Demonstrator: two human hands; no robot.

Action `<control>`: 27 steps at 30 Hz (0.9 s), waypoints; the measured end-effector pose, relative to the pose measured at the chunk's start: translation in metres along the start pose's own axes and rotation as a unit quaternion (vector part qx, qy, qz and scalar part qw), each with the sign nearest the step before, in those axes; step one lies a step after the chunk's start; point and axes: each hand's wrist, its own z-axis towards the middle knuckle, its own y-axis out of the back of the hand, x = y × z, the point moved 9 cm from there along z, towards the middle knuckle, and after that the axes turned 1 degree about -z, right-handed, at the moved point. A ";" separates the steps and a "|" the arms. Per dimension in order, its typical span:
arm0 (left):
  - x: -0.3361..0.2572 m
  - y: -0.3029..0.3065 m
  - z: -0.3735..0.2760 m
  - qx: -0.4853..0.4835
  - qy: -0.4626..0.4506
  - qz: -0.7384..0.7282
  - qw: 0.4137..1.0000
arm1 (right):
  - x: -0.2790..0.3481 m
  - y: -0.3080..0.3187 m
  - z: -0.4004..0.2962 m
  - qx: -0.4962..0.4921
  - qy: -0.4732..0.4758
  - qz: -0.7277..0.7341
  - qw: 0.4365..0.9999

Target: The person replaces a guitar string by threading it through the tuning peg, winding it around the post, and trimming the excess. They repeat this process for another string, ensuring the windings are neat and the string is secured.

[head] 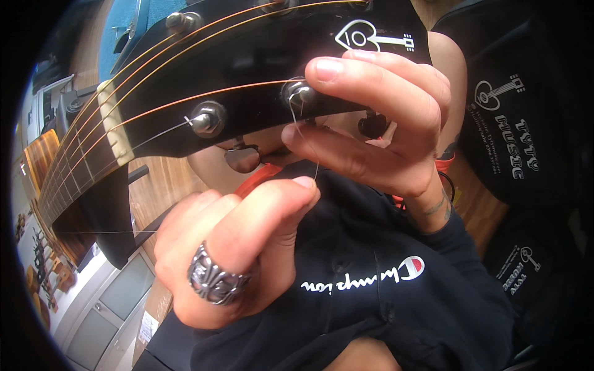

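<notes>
A black guitar headstock (250, 60) lies across the upper view, with metal tuning posts and several bronze-coloured strings. My left hand (241, 246), wearing a wide silver ring (216, 278), pinches a thin steel string (308, 146) between thumb and finger. That string loops up to a tuning post (301, 92). My right hand (380, 106) has its index fingertip on the headstock beside this post; its thumb is apart, at the lower edge. Another post (204, 119) holds a plain string with a short cut end. A pale nut (115, 123) carries the strings; a tuning button (242, 158) sticks out below.
The fretted neck (74, 162) runs down to the left. A thin string stretches leftward behind my left hand. Black printed bags (492, 116) lie at the right on a wooden floor (158, 185). Guitars, a glass-panelled cabinet (109, 297) and a blue mat (116, 28) are farther left.
</notes>
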 end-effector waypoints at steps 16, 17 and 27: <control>-0.004 -0.002 -0.009 -0.005 0.063 0.083 0.995 | 0.007 -0.003 0.006 0.007 -0.030 0.061 0.998; -0.002 -0.002 -0.009 -0.005 0.065 0.078 0.995 | 0.007 -0.002 0.006 0.003 -0.029 0.071 0.997; -0.006 -0.001 -0.009 -0.005 0.052 0.060 0.997 | 0.006 0.000 0.007 0.069 -0.051 0.068 0.994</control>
